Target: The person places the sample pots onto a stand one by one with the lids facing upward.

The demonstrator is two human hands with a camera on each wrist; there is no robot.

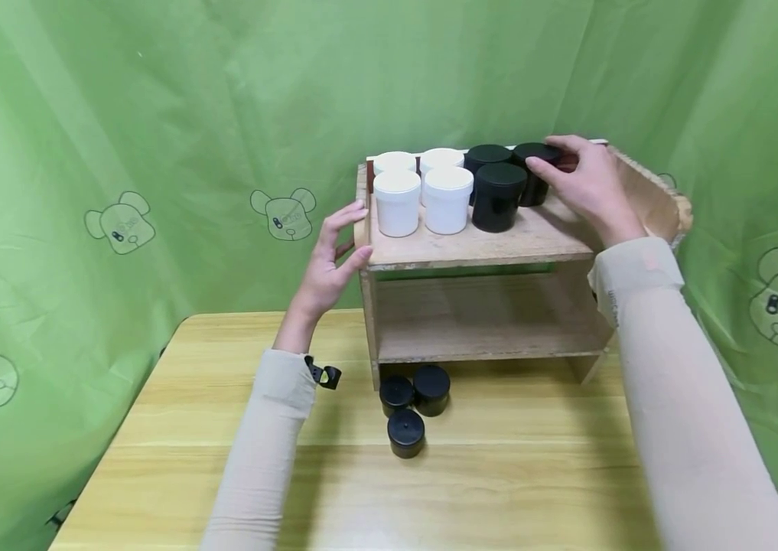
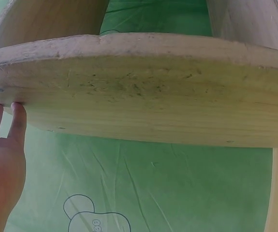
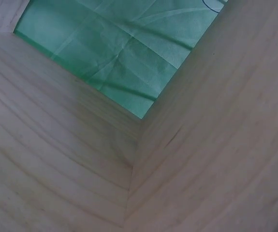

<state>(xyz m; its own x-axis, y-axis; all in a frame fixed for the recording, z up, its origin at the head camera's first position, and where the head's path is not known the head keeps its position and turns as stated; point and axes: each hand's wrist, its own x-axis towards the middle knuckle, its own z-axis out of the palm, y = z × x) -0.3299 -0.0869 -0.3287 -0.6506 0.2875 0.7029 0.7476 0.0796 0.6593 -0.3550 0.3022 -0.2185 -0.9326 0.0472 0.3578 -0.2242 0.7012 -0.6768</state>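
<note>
On the top board of a small wooden shelf (image 1: 478, 249), my right hand (image 1: 588, 180) holds the back-right black lidded jar (image 1: 533, 180) between thumb and fingers. Beside it stand a back black jar (image 1: 488, 153) and a front black jar (image 1: 496, 199). Further left are white lidded jars in two rows, with one front white jar (image 1: 398, 205) at the left end. My left hand (image 1: 325, 268) touches the shelf's left side panel (image 1: 363, 218), its fingers extended. The left wrist view shows fingertips against the panel's outer face (image 2: 143, 101). The held jar is out of the right wrist view.
Three smaller black containers, one of them a round pot (image 1: 405, 433), stand on the wooden table (image 1: 512, 490) before the shelf's left foot. The lower board (image 1: 485, 317) lies beneath the jars. A green curtain (image 1: 223, 99) hangs close behind.
</note>
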